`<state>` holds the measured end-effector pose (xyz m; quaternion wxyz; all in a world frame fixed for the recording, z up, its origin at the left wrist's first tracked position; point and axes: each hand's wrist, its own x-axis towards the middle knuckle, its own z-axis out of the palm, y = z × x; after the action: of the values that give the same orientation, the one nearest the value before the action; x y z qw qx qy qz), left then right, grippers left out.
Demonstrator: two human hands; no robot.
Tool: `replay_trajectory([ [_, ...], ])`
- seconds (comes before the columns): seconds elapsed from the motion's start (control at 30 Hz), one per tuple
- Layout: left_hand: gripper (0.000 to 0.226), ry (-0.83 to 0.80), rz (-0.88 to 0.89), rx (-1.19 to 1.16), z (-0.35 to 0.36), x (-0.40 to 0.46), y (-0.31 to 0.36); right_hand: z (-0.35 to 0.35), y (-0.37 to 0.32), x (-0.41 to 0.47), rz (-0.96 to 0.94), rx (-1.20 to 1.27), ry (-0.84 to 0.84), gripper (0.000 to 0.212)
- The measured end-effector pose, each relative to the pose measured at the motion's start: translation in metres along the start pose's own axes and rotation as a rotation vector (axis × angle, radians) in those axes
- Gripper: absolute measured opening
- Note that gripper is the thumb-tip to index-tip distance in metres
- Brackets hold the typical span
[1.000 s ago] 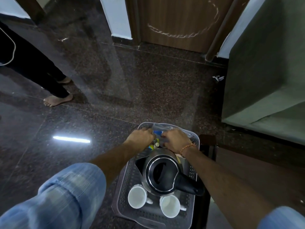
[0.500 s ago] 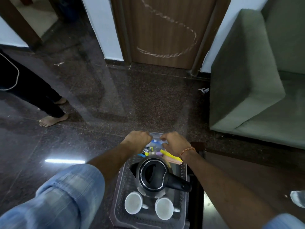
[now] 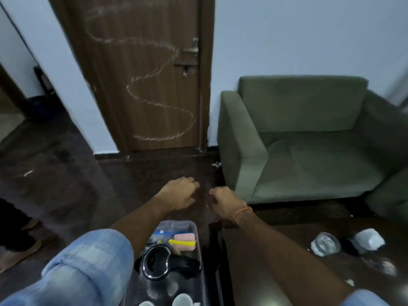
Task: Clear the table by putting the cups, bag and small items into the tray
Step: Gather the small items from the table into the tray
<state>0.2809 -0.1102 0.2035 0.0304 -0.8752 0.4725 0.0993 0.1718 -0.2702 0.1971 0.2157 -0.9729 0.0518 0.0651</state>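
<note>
The grey perforated tray lies low in the middle of the head view. In it sit a clear bag of small items at the far end, a black and steel kettle in the middle, and two white cups at the near edge. My left hand and my right hand hover above and beyond the tray's far end, both with loosely curled fingers holding nothing. A thread band circles my right wrist.
A dark wooden table to the right carries a clear glass and a white crumpled item. A green sofa stands behind it, next to a brown door. A person's bare feet are at the left.
Both hands have let go of the bag in the tray and lifted up and away from it. The camera has tilted upward, showing the door and sofa.
</note>
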Motion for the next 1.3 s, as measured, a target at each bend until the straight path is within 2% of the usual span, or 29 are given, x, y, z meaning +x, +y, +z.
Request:
replay_trajectory([
  [0.2,0.051,0.110,0.086,0.037,-0.082,0.039,0.083,-0.093,0.060,-0.067,0.083,0.031,0.194,0.032],
  [0.3,0.050,0.163,0.103,0.030,-0.109,0.064,0.148,-0.132,0.108,-0.118,0.109,0.022,0.261,0.037],
  [0.53,0.057,0.160,0.170,-0.047,-0.122,0.114,0.299,-0.200,0.236,-0.227,0.209,-0.059,0.348,0.039],
  [0.63,0.057,0.105,0.226,-0.049,-0.117,0.133,0.355,-0.215,0.281,-0.267,0.285,-0.053,0.370,0.039],
  [0.83,0.058,0.082,0.378,-0.054,-0.100,0.159,0.440,-0.204,0.337,-0.327,0.454,-0.002,0.375,0.040],
  [1.03,0.055,0.040,0.498,-0.119,-0.064,0.170,0.490,-0.168,0.369,-0.359,0.601,0.068,0.319,0.036],
  [1.13,0.057,-0.023,0.499,-0.146,-0.034,0.177,0.505,-0.143,0.388,-0.362,0.661,0.066,0.256,0.039],
  [1.3,0.057,-0.150,0.443,-0.195,0.025,0.194,0.519,-0.092,0.428,-0.353,0.656,0.075,0.111,0.027],
])
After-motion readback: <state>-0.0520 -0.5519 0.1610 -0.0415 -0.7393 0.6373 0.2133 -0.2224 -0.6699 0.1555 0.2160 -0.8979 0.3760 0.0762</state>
